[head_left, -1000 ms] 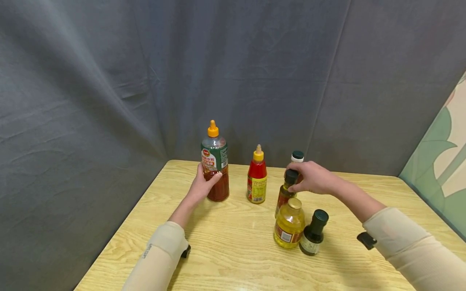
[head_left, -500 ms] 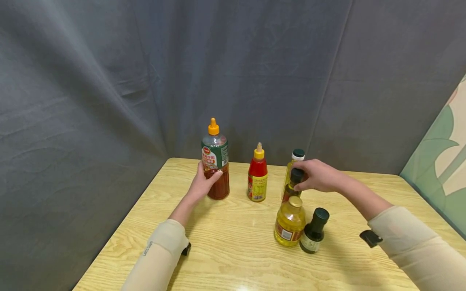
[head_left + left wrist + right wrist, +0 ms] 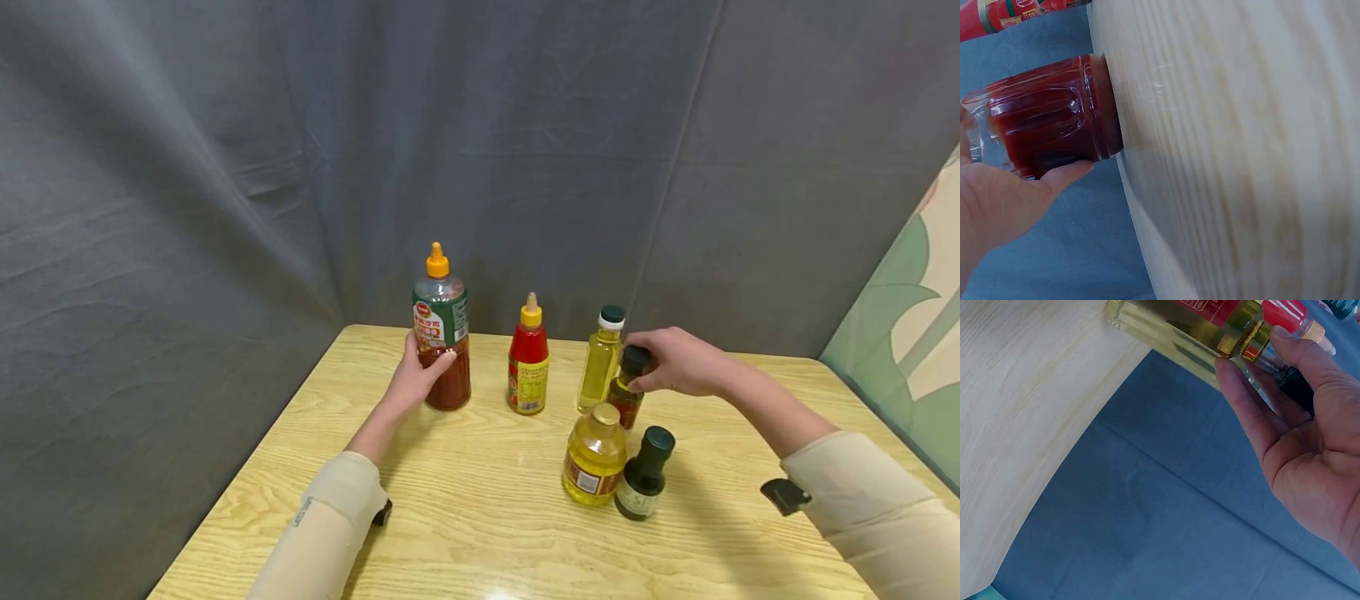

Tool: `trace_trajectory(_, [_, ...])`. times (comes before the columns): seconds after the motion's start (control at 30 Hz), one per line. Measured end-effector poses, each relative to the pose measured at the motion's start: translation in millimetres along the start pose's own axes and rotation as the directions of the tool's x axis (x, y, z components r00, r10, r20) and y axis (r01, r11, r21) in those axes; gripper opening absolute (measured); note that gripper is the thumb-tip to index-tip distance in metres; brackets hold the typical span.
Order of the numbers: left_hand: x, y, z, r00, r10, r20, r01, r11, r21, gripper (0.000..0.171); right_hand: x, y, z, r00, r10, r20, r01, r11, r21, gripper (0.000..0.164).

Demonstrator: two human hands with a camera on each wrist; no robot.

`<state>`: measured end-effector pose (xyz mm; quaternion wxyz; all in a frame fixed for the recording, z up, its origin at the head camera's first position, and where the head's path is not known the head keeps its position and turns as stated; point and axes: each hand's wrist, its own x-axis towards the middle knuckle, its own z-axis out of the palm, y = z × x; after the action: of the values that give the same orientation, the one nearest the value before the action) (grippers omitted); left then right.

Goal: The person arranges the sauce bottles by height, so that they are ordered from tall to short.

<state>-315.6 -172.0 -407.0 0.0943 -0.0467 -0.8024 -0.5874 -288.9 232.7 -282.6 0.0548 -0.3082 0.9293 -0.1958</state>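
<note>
My left hand (image 3: pixel 412 379) grips a large squeeze bottle of red sauce (image 3: pixel 452 377) with an orange nozzle cap, which stands upright near the table's back edge. Its red lower half (image 3: pixel 1047 119) fills much of the left wrist view, with the thumb along one side. Over on the right, my right hand (image 3: pixel 678 360) pinches the neck of a small dark-capped bottle (image 3: pixel 625 402) with a red label. In the right wrist view thumb and fingers close round this neck (image 3: pixel 1252 339). A clear bottle of yellow oil (image 3: pixel 600 367) with a green-and-white cap stands just behind and left of it.
A red squeeze bottle (image 3: pixel 529 367) with a yellow cap stands between the hands. In front of the right hand, a round oil bottle (image 3: pixel 595 458) and a dark green-capped bottle (image 3: pixel 641 479) stand close together. A grey curtain (image 3: pixel 487 167) hangs behind the wooden table (image 3: pixel 465 533).
My right hand has shifted to the right with the dark-capped bottle, so the yellow oil bottle behind it shows more fully. My left hand has stayed on the large sauce bottle.
</note>
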Motion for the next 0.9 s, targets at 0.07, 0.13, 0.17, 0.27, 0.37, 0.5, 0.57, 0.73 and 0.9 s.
trace_trajectory(0.07, [0.3, -0.3, -0.4, 1.000, 0.002, 0.001, -0.002, 1.000, -0.001, 0.084, -1.1, 2.3, -1.3, 1.000, 0.011, -0.003, -0.011, 1.000, 0.000, 0.032])
trace_trajectory(0.13, [0.3, -0.3, -0.7, 1.000, -0.001, 0.001, 0.001, 1.000, 0.000, 0.084, -2.5, 4.3, -2.4, 1.000, 0.022, -0.008, -0.022, 1.000, 0.001, 0.032])
trace_trajectory(0.17, [0.4, -0.5, -0.8, 1.000, -0.001, 0.002, 0.001, 1.000, 0.000, 0.085, -3.2, 5.9, -2.9, 1.000, 0.024, -0.010, -0.024, 1.000, 0.001, 0.032])
trace_trajectory(0.27, [0.2, -0.5, -0.6, 1.000, -0.006, 0.002, 0.006, 1.000, 0.000, 0.086, -5.8, 10.9, -4.8, 0.999, 0.046, -0.017, -0.046, 0.999, 0.008, 0.030])
trace_trajectory(0.37, [-0.2, -0.3, -0.1, 1.000, -0.010, 0.001, 0.010, 1.000, 0.003, 0.086, -8.5, 16.7, -7.0, 0.997, 0.070, -0.015, -0.070, 0.997, 0.029, 0.029])
trace_trajectory(0.5, [-0.3, -0.2, 0.2, 1.000, -0.015, -0.002, 0.015, 1.000, 0.007, 0.085, -11.3, 22.0, -9.5, 0.996, 0.089, -0.011, -0.088, 0.995, 0.047, 0.030])
trace_trajectory(0.57, [-0.1, -0.1, 0.3, 1.000, -0.016, -0.003, 0.016, 1.000, 0.007, 0.085, -12.1, 24.5, -10.5, 0.996, 0.093, -0.017, -0.092, 0.995, 0.044, 0.031])
trace_trajectory(0.73, [-0.2, 0.6, 0.2, 1.000, -0.003, -0.004, 0.003, 1.000, 0.008, 0.085, -12.1, 30.8, -13.4, 0.993, 0.117, -0.023, -0.116, 0.992, 0.047, 0.035])
trace_trajectory(0.9, [0.0, 1.1, 0.5, 1.000, -0.009, -0.004, 0.009, 1.000, 0.014, 0.085, -11.9, 37.1, -16.2, 0.988, 0.150, -0.018, -0.149, 0.986, 0.076, 0.035])
